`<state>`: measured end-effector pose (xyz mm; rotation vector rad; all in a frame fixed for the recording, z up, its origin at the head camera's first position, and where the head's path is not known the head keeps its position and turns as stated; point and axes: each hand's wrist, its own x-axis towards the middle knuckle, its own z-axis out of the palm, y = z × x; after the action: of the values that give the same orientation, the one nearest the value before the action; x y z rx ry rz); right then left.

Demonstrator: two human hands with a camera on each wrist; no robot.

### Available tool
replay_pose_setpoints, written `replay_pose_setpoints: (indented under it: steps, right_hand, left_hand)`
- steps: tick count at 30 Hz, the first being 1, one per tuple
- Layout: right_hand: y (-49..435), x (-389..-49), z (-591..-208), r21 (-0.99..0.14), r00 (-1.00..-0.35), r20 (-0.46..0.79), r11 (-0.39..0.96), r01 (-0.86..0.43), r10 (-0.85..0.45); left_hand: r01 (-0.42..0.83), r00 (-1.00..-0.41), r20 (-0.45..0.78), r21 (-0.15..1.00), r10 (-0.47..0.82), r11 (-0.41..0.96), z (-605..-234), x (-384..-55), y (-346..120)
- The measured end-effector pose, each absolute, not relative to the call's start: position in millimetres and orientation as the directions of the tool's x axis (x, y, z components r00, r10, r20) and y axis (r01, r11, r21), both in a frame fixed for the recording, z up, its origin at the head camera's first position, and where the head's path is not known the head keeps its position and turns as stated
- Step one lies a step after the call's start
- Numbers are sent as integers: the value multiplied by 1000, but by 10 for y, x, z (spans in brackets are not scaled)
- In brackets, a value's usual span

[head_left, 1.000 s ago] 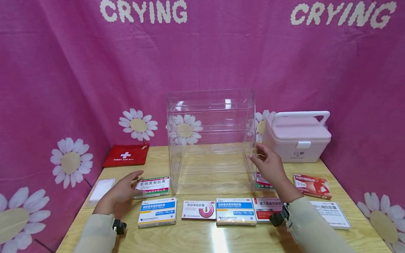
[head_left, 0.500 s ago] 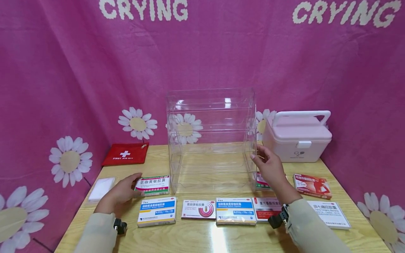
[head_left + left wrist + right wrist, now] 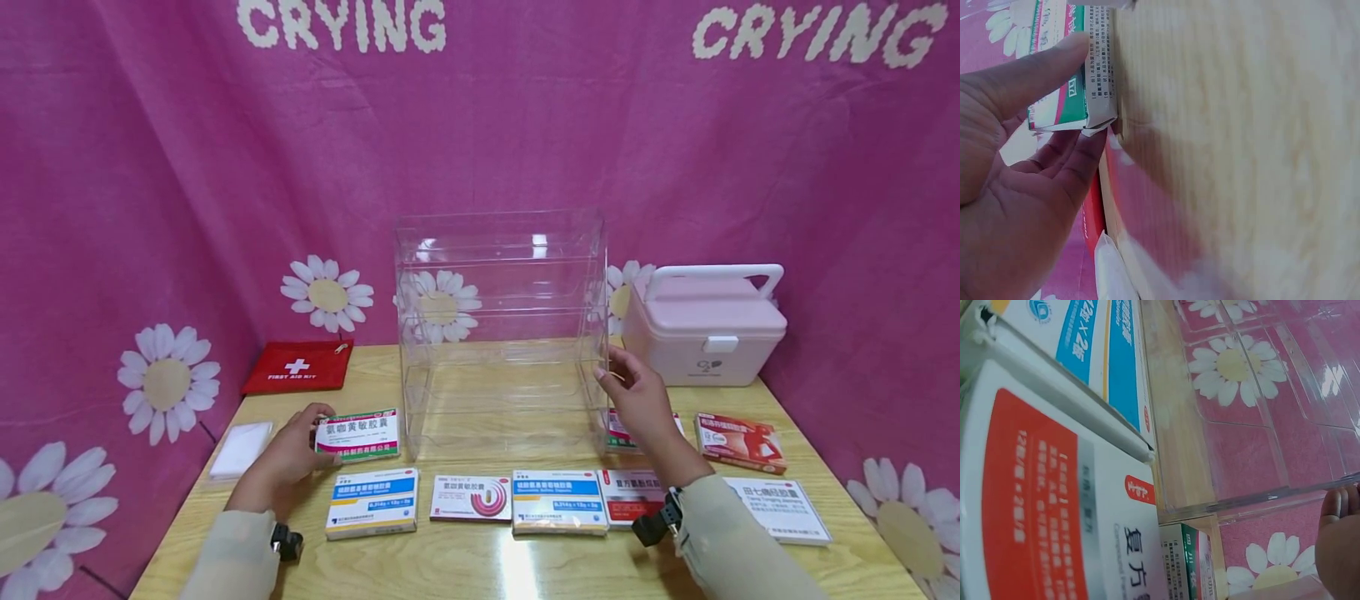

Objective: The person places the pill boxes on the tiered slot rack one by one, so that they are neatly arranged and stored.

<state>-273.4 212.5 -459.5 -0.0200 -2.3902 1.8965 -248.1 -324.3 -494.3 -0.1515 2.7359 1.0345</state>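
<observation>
Backdrop (image 3: pixel 495 125): magenta cloth printed with white daisies (image 3: pixel 327 295) and, twice along the top of the frame, cream lettering (image 3: pixel 341 25) reading CRYING.
Counter (image 3: pixel 450 562): glossy pale wood-grain surface across the lower part of the frame.
Clear tiered plastic rack (image 3: pixel 502 283): upright on the counter, centre of the frame.
Left hand (image 3: pixel 288 450): lower left, pinching the left end of a flat white, green and magenta cardboard box (image 3: pixel 358 437), thumb over its printed front, fingers behind.
Held box: left of lower centre, just beside the rack; whether its lower edge touches the counter cannot be told.
Right hand (image 3: pixel 637 396): right of centre, fingers bent at the rack's right side; whether they grip it cannot be told.
Front row: lower centre, two white, blue and yellow cartons (image 3: pixel 372 502) with a white carton with pink arcs (image 3: pixel 471 498) between them.
Upper-left corner of counter: red zipped fabric first aid pouch (image 3: pixel 297 367).
Right side: pink lidded case with white handle (image 3: pixel 708 333); red-orange carton (image 3: pixel 741 442) below it.
</observation>
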Motion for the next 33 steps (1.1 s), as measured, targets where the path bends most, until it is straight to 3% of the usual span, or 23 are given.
replay_pose_setpoints:
  steps: [7, 17, 21, 25, 29, 33]
  right_hand:
    - [2104, -2750, -4632, -979, -995, 51, 203, -32, 88]
    - [2087, -2736, -4620, -986, -996, 34, 166, -20, 85]
    - [2090, -2733, -4620, -986, -995, 31, 169, -15, 94]
    - [2097, -2742, -4631, -985, -995, 25, 174, -7, 101]
    - [2099, -2757, -4650, -986, -995, 27, 166, -10, 100]
    - [2099, -2761, -4658, -987, -995, 21, 163, -4, 101]
  left_hand:
    - [-160, -982, -186, 668, -45, 727, -4932, -2448, -3314]
    - [-141, -989, -96, 814, -108, 563, -4774, -2382, -3406]
    - [-110, -987, -48, 904, -156, 413, -4648, -2390, -3381]
    - [-10, -978, 22, 988, -208, 154, -4485, -2398, -3325]
    - [122, -968, 99, 989, -232, -85, -4310, -2411, -3238]
    - [188, -959, 141, 965, -245, -183, -4092, -2446, -3112]
